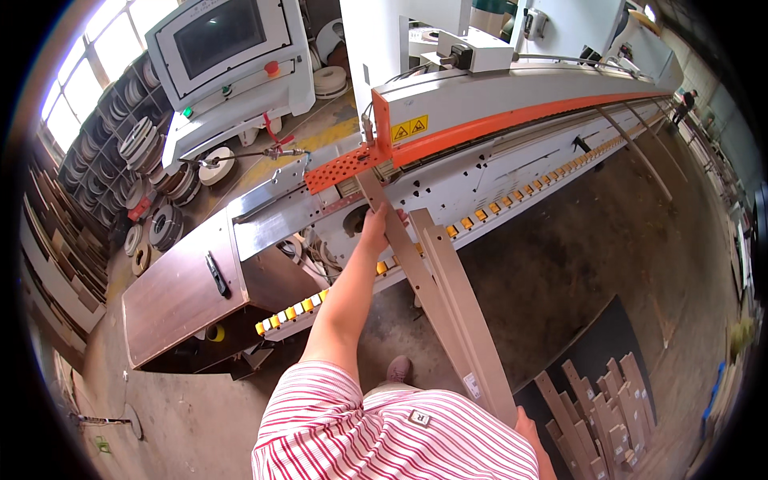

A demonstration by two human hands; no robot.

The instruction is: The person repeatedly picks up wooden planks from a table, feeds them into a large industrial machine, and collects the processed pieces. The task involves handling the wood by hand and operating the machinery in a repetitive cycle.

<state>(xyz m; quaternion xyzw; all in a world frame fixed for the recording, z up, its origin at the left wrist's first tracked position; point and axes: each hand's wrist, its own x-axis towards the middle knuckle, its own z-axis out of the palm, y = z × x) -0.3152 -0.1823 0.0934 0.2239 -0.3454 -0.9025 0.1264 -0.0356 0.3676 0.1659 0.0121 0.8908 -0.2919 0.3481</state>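
Observation:
My left hand (376,228) is closed around a long, narrow brown board (428,300), thumb side on top and fingertips showing past its right edge. The far end of this board meets the machine's edge under the perforated orange plate (344,168). Beside it on the right runs a second brown strip (464,296), its far end stopping short of the machine. A white label (472,386) sticks to the near part of the first board. At the boards' near end, my right hand (526,428) grips their right edge; most of its fingers are hidden.
A long edge-banding machine (520,112) stretches away right, with yellow rollers (480,214) along its front. A control panel (220,40) stands back left. A brown cabinet (176,296) carries a black cutter (217,274). Labelled strips (600,416) lie on a dark sheet, lower right.

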